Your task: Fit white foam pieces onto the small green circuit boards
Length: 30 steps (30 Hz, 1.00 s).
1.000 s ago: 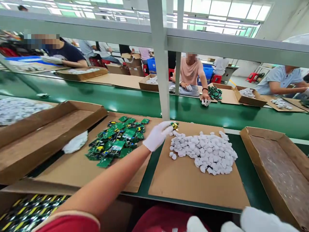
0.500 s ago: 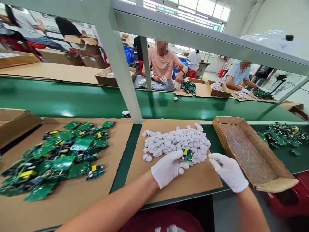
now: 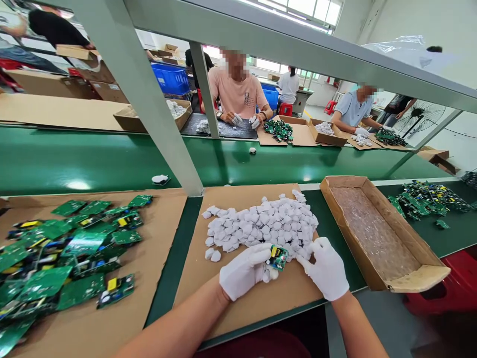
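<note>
My left hand (image 3: 244, 269), in a white glove, is closed on a small circuit board (image 3: 278, 257). The board carries a yellow block and other parts on its upper face, and my thumb lies along its left edge. To the right, my gloved right hand (image 3: 327, 269) is at the lower right edge of a heap of white, roundish flat pieces (image 3: 261, 223). Its thumb and forefinger are apart, with nothing visible between them. The heap lies on a cardboard sheet (image 3: 212, 313) under both hands.
Many green circuit boards (image 3: 80, 243) are piled on cardboard at left. A shallow cardboard box (image 3: 376, 238) stands at right, with more boards (image 3: 428, 199) beyond it. A slanted metal post (image 3: 160, 124) rises before the green belt (image 3: 231, 169). Co-workers sit across the belt.
My right hand has moved left to the heap's edge, nearer the board. The left hand still holds the circuit board. The whole view has shifted, and a white-topped piece on the belt sits further left.
</note>
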Available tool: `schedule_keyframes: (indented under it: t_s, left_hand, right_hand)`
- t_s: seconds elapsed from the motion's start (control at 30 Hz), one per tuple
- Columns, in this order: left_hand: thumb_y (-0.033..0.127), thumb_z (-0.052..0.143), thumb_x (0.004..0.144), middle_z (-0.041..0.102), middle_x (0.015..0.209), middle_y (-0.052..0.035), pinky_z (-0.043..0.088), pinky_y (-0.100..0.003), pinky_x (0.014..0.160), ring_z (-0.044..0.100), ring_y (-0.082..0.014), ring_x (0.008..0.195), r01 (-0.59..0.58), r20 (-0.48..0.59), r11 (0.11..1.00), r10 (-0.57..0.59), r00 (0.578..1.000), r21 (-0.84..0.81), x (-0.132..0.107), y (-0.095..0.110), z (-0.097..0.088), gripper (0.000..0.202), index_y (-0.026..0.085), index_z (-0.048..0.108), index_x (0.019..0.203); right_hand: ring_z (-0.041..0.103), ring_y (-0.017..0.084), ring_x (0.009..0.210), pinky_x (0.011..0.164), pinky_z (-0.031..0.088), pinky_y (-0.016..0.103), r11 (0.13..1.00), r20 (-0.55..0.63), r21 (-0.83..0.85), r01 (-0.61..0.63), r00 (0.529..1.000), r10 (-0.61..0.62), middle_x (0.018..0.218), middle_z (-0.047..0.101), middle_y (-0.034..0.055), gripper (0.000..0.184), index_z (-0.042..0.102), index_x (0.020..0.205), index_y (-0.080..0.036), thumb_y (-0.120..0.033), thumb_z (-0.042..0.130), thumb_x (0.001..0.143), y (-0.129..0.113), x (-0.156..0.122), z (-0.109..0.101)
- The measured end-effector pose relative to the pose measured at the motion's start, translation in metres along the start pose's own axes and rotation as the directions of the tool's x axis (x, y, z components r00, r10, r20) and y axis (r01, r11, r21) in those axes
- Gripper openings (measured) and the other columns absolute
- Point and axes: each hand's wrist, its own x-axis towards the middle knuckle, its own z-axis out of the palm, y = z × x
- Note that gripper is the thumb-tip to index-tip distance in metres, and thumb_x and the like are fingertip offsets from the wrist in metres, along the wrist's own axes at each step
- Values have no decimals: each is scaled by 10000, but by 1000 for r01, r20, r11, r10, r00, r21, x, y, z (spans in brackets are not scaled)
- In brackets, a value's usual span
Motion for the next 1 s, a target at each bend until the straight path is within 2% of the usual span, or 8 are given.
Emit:
schedule_keyframes:
  t_s: [0.2, 0.3, 0.4, 0.47, 0.6, 0.73, 0.87, 1.0]
  left_hand:
    - [348, 644, 744, 596, 674, -57, 392, -159, 448, 575, -102, 555, 25, 50, 999, -27, 998, 27, -2, 5, 5, 257, 97, 637, 799]
    - [286, 653, 733, 600, 733, -53, 408, -162, 469, 584, -105, 590, 27, 59, 1000, -27, 998, -6, -3, 5, 6, 190, 116, 616, 810]
    - [219, 688, 681, 610, 824, -55, 450, -175, 519, 616, -130, 666, 26, 76, 998, -22, 997, -57, -4, 3, 5, 212, 140, 598, 856]
    - [198, 686, 673, 614, 846, -59, 469, -191, 548, 639, -160, 713, 43, 93, 996, -35, 995, -79, -4, 0, 4, 222, 152, 586, 866]
    - [205, 636, 718, 628, 859, -75, 470, -210, 541, 657, -182, 690, 86, 118, 993, -76, 990, -84, -3, -3, 1, 263, 177, 570, 971]
    - [212, 629, 725, 632, 891, -100, 471, -221, 541, 653, -173, 665, 99, 101, 993, -93, 991, -64, -2, -3, 1, 429, 165, 539, 1141]
    - [206, 626, 739, 622, 858, -82, 464, -217, 527, 658, -179, 670, 103, 122, 993, -96, 988, -50, 0, -5, -2, 336, 162, 589, 1070]
    - [218, 633, 738, 625, 862, -82, 465, -217, 530, 657, -180, 679, 102, 118, 994, -96, 988, -45, 0, -5, -2, 342, 167, 591, 1075]
  right_hand:
    - [554, 150, 695, 608, 418, 248, 994, -60, 102, 47, 997, -41, 887, 553, 45, 215, 562, 977, -202, -241, 593, 768, 2, -10, 9]
    - [555, 152, 684, 616, 419, 261, 992, -50, 102, 68, 997, -63, 855, 555, 41, 56, 584, 828, -214, -211, 581, 772, 1, -13, 13]
    - [573, 146, 726, 653, 442, 269, 955, -73, 288, 76, 996, -57, 942, 576, 52, 73, 521, 723, -212, -187, 565, 776, 2, -20, 13]
    - [560, 123, 659, 605, 453, 250, 899, -78, 437, 7, 996, 30, 902, 582, 38, 45, 514, 821, -216, -200, 551, 799, 4, -23, 10]
    - [537, 125, 605, 591, 463, 255, 760, 28, 610, -224, 965, 262, 729, 559, -14, 301, 498, 1122, -191, -265, 539, 833, 7, -21, 2]
    - [561, 137, 660, 637, 473, 282, 678, 33, 676, -288, 931, 363, 785, 605, 18, 144, 582, 906, -195, -307, 569, 817, 10, -13, 1]
    - [620, 166, 807, 657, 513, 298, 587, 42, 768, -256, 934, 354, 1058, 619, 77, 112, 543, 824, -201, -312, 558, 814, 12, -9, 3]
    - [612, 166, 817, 655, 499, 289, 690, 28, 684, -238, 953, 301, 1103, 596, 97, 99, 567, 829, -199, -289, 561, 788, 11, -9, 1]
